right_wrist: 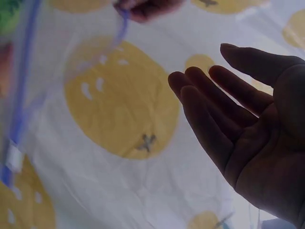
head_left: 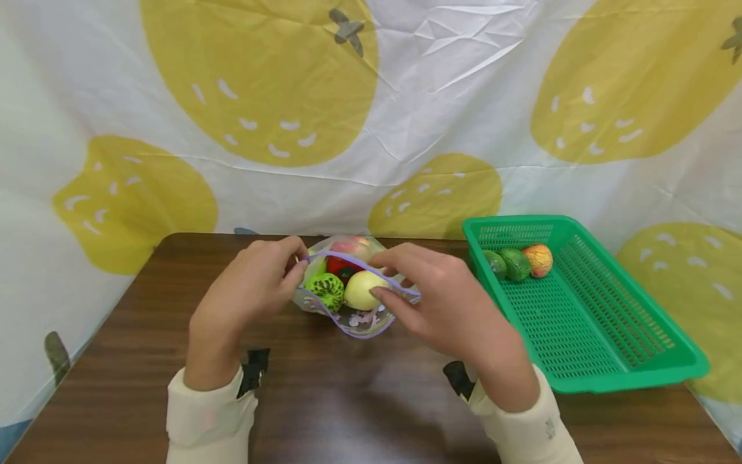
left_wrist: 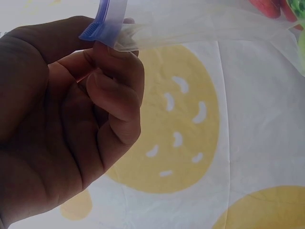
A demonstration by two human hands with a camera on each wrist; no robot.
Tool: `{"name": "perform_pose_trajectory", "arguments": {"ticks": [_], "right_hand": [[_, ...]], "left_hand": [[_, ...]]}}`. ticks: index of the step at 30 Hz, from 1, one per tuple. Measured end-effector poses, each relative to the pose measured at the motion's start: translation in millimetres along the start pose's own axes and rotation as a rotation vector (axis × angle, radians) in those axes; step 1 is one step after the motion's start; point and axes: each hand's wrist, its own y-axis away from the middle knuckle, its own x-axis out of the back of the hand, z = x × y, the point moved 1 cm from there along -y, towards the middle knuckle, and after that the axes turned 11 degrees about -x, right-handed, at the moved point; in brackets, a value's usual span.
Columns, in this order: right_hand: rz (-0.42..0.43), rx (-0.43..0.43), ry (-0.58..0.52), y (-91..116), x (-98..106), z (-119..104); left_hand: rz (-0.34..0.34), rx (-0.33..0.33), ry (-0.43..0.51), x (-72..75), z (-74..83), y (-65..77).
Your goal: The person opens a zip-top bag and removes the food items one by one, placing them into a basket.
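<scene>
A see-through zip bag [head_left: 362,335] with a purple rim stands on the brown table, its mouth spread. Inside it lie a round pale-yellow fruit [head_left: 364,291], a green black-speckled piece [head_left: 326,292], a red piece [head_left: 341,266] and a pinkish fruit [head_left: 350,245]. My left hand [head_left: 253,287] pinches the left end of the purple zip strip [left_wrist: 107,21] between thumb and fingers. At the bag's right end hovers my right hand [head_left: 449,306]; in the right wrist view its fingers [right_wrist: 209,131] are loosely extended with nothing between them, apart from the strip.
To the right on the table [head_left: 133,361] is a green slotted basket [head_left: 643,370]. Two dark green fruits [head_left: 514,264] and an orange-yellow one [head_left: 538,260] lie at its far left. A white cloth [head_left: 440,116] with yellow fruit prints hangs behind the table.
</scene>
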Motion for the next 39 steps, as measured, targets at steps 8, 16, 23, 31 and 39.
{"name": "perform_pose_trajectory", "arguments": {"ticks": [8,16,23,31,39], "right_hand": [[-0.253,-0.057,0.069,-1.1,-45.6,11.8],[-0.365,-0.073,0.157,-6.5,-81.3,28.1],[-0.391,-0.176,0.230,-11.8,-101.7,41.8],[-0.492,-0.313,0.297,-16.2,-110.5,49.8],[-0.557,-0.359,0.315,-15.9,-119.5,58.4]], "left_hand": [[0.011,0.006,0.009,1.0,0.6,0.8],[0.005,-0.004,0.010,0.0,0.5,-1.2],[0.015,-0.020,0.005,-2.3,1.3,-2.9],[-0.002,-0.017,0.004,-3.3,2.7,-3.3],[-0.003,-0.027,0.012,-6.1,3.6,-3.7]]}}
